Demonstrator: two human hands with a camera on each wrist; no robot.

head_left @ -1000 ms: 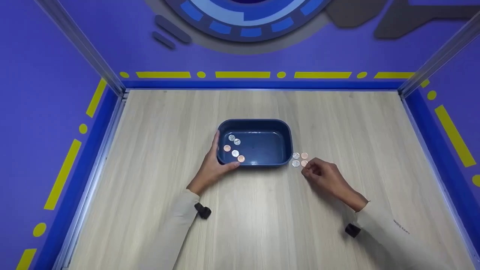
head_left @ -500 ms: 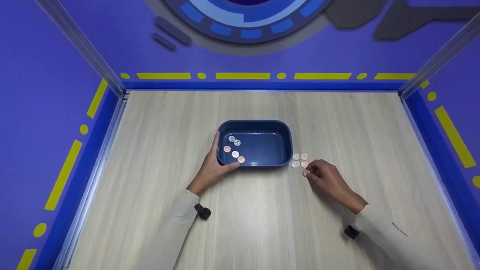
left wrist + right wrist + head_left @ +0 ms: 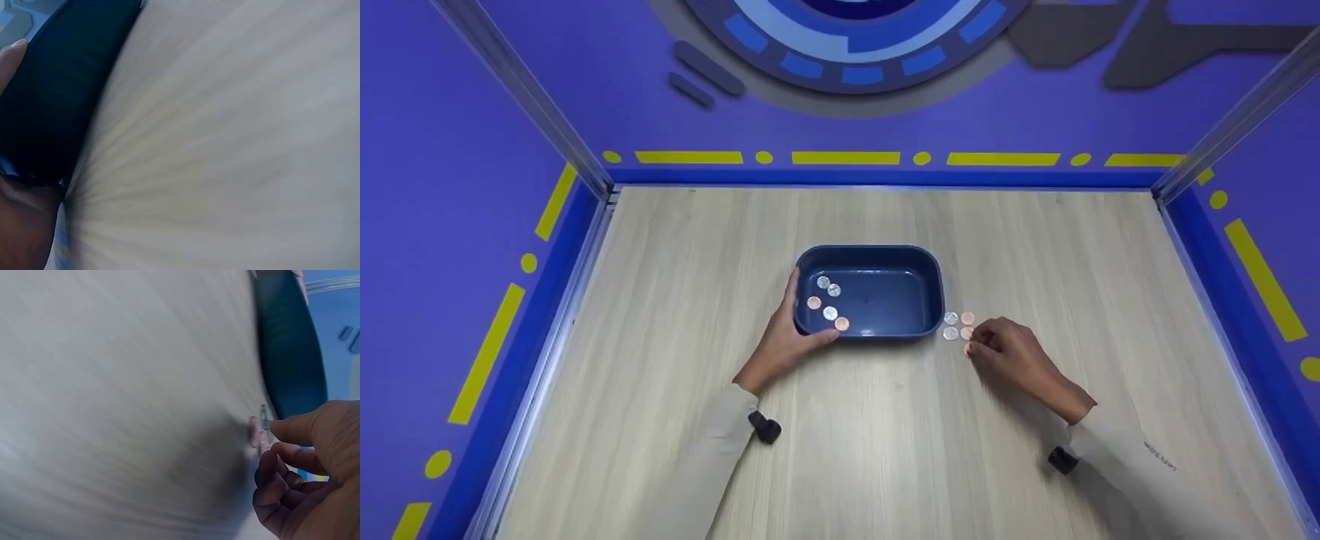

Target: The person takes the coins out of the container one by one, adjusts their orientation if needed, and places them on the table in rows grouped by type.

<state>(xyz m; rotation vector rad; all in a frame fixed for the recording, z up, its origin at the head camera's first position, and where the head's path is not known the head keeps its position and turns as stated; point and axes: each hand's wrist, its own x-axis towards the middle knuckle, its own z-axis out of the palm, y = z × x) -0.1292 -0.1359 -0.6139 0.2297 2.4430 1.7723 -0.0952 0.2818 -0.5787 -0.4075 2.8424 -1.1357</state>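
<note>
Copper coin at the fingertips (image 3: 967, 350): on the tabletop (image 3: 870, 450), pinched by the right hand (image 3: 1016, 356), which lies to its right; the left hand is well apart.
Coin rows: silver pair (image 3: 951, 326) just beside the bin's near right corner, copper pair (image 3: 967, 319) next; the pinched coin ends the copper column, on the near side.
Blue bin (image 3: 889, 300): long axis left to right; left hand grips its left end, thumb on the near rim.
Coins inside (image 3: 830, 313): five, toward the left.
Room: tabletop extends between the forearms; side edges well apart.

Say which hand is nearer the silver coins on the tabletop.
Right hand: just right of the silver coins; left hand grips the blue container at its left end.
</note>
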